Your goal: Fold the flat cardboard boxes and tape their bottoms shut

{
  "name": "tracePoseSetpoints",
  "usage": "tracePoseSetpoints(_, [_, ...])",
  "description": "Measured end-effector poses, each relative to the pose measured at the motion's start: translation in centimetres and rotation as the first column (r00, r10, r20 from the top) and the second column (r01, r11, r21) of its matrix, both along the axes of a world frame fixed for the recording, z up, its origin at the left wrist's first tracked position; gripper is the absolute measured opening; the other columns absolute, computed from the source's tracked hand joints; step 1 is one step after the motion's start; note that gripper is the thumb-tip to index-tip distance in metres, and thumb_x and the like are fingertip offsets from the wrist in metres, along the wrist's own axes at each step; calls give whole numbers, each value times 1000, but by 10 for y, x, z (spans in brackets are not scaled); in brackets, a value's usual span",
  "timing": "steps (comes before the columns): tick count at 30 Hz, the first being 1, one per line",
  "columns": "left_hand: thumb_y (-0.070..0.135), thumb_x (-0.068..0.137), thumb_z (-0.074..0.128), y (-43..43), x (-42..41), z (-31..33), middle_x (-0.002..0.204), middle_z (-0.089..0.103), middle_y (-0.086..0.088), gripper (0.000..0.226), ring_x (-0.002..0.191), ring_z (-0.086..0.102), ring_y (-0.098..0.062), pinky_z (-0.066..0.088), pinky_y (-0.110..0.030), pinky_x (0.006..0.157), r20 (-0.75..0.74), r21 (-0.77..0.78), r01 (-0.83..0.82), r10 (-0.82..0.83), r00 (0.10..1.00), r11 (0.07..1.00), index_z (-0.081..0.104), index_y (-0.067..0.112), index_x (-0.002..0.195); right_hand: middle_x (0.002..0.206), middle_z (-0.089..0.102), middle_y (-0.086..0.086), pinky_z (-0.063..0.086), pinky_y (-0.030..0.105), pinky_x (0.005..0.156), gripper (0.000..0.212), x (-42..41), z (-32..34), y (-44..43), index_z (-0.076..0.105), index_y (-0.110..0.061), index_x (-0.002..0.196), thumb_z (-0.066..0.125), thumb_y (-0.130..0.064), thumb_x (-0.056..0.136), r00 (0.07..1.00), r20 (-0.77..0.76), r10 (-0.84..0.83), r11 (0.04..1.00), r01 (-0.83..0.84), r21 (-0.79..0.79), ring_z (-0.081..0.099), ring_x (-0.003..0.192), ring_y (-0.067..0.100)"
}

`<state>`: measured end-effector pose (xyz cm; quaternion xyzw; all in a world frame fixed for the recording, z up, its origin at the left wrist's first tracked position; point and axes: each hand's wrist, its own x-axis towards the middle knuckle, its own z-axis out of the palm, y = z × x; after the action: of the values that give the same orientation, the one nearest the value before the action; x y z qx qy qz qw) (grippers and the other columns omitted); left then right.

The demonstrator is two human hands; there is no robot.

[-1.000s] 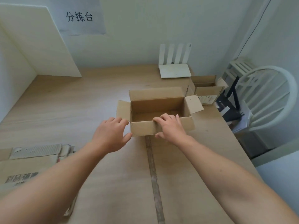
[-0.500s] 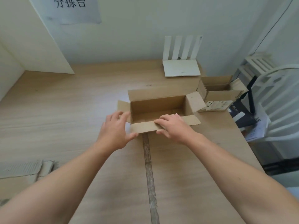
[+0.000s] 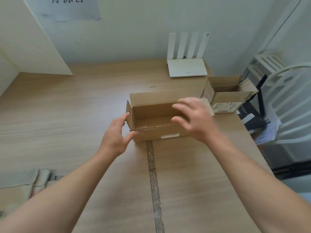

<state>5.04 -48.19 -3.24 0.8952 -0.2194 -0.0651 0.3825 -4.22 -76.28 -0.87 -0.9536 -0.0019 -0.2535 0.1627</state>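
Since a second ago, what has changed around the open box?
The right grip came off the near edge of the box and lifted; it hovers open above its right end. The left grip moved to the left end flap, now upright rather than splayed out. The second box, router and flat cardboard stack stayed put.

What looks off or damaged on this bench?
Minor only. The grey tape strip along the wooden table seam is worn and patchy. The open brown cardboard box has a ragged near rim. A small scrap lies loose behind it. Nothing spilled.
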Motion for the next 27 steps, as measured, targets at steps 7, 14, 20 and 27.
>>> tracePoseSetpoints(7, [32, 92, 67, -5, 3, 3, 130, 53, 8, 49, 121, 52, -14, 49, -39, 100, 20, -8, 72, -72, 997, 997, 53, 25, 139, 148, 47, 2, 43, 47, 108, 51, -15, -6, -54, 43, -19, 148, 52, -36, 101, 777, -538, -327, 211, 615, 760, 49, 125, 21])
tracePoseSetpoints(14, [27, 92, 67, -22, 2, 2, 115, 53, 5, 34, 108, 59, -14, 53, -33, 91, -8, -128, -8, 7, 1000, 992, 62, 22, 126, 113, 63, -8, 46, 27, 93, 30, -6, -4, -26, 63, -21, 128, 54, -28, 100, 896, -364, -254, 600, 441, 668, 57, 107, 9])
tracePoseSetpoints(20, [30, 87, 73, -9, 14, -1, 119, 47, 7, 41, 111, 54, -13, 54, -36, 90, 41, -93, 22, -18, 999, 995, 57, 27, 125, 98, 66, -8, 49, 35, 84, 35, 18, 11, -58, 66, -19, 109, 46, -46, 100, 870, -368, -329, 487, 490, 723, 61, 95, 16])
tracePoseSetpoints(27, [64, 77, 62, -13, 24, -8, 133, 40, 13, 71, 124, 46, -11, 47, -39, 102, 119, -33, 108, -103, 988, 994, 53, 25, 135, 108, 54, 1, 47, 32, 73, 44, 72, 2, -88, 65, -16, 122, 47, -49, 100, 775, -614, -148, 310, 626, 716, 56, 85, 19])
